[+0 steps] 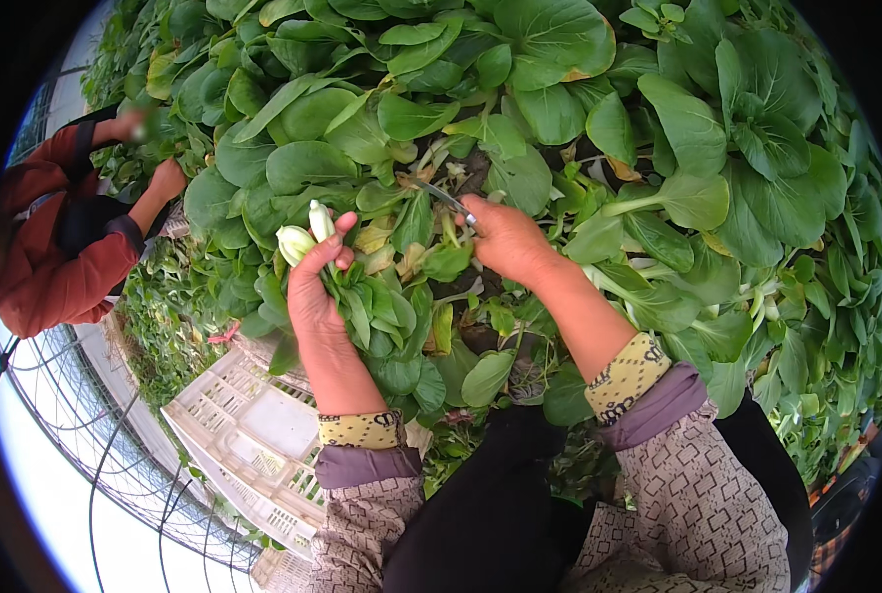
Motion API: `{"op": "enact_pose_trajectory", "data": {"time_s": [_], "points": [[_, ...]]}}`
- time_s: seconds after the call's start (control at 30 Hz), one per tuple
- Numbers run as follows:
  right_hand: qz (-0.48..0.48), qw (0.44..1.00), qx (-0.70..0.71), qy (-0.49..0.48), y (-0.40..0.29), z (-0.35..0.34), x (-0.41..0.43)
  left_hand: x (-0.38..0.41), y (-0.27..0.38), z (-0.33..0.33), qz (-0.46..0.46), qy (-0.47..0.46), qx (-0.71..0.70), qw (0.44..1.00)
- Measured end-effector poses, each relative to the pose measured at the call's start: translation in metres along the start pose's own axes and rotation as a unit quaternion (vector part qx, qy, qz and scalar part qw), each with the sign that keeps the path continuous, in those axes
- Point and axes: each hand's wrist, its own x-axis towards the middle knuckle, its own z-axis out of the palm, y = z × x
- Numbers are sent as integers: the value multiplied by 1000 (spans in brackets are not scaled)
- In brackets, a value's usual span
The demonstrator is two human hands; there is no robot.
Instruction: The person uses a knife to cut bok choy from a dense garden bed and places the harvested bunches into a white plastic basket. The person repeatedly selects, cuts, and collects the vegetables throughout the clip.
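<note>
Two cut bok choy heads (297, 243) are in my left hand (318, 285), their pale bases pointing up and their leaves hanging below my fingers. To the right, my right hand (501, 239) is closed around the handle of a knife (441, 194), whose narrow blade reaches up and left over the bed. Under the blade lie trimmed stalks, yellowed leaves (374, 236) and a patch of dark soil. Broad-leaved bok choy plants (559, 44) stand thickly beyond both hands, and more leaves spread beside my right forearm.
White plastic crates (263, 422) stand at the lower left, beside my left forearm. A co-worker (70, 230) in a red-brown top reaches into the plants at the far left. Wire netting and thin hoops (100, 445) curve along the left edge. Dark clothing shows at the lower right rim.
</note>
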Motion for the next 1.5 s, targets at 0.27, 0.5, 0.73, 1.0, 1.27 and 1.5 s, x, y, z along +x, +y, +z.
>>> {"op": "enact_pose_trajectory", "data": {"time_s": [0.27, 0.5, 0.73, 1.0, 1.27, 1.5], "points": [[-9, 996, -51, -67, 15, -27, -50, -13, -6, 20, 20, -23, 84, 996], [-68, 989, 119, 64, -31, -23, -48, -34, -1, 60, 47, -63, 253, 964], [-54, 995, 89, -4, -30, -1, 9, -21, 5, 91, 26, -63, 280, 958], [-2, 998, -62, -33, 0, 1, -32, 6, 18, 33, 133, 89, 288, 944], [33, 998, -5, -51, -14, -7, -44, -11, 18, 79, 10, -107, 399, 911], [9, 999, 27, -24, -24, -8, -34, 20, 22, 54, 111, 19, 562, 819]]}}
